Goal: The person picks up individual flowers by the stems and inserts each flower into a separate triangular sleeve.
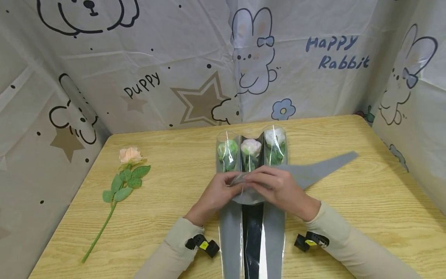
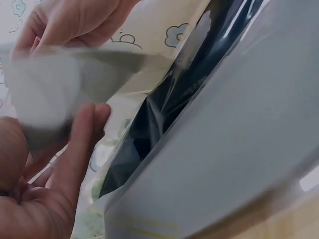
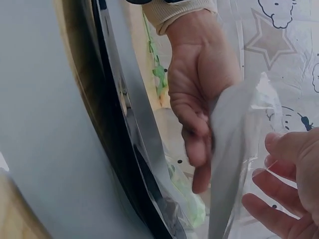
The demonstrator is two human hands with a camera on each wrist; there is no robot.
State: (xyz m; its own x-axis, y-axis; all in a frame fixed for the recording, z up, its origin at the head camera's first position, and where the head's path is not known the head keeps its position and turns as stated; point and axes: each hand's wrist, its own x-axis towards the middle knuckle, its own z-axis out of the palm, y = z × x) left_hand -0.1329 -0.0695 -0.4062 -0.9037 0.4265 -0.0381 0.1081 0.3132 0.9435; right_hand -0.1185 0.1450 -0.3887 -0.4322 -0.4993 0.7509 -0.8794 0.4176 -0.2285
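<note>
Both hands hold a grey flower sleeve with a clear film side, its narrow tail pointing right over the table. My left hand grips its wide mouth between thumb and fingers. Opposite it, my right hand pinches the same end; in the right wrist view its thumb and fingertips are at the edge of the clear film. Beneath the hands lie three wrapped flowers side by side: a green one, a pale pink one in a black sleeve, and a white one. The hands hide their middle.
A loose peach rose with a long green stem lies at the left of the wooden table. A white printed cloth with cartoon drawings surrounds the table at the back and sides. Each wrist wears a small black camera.
</note>
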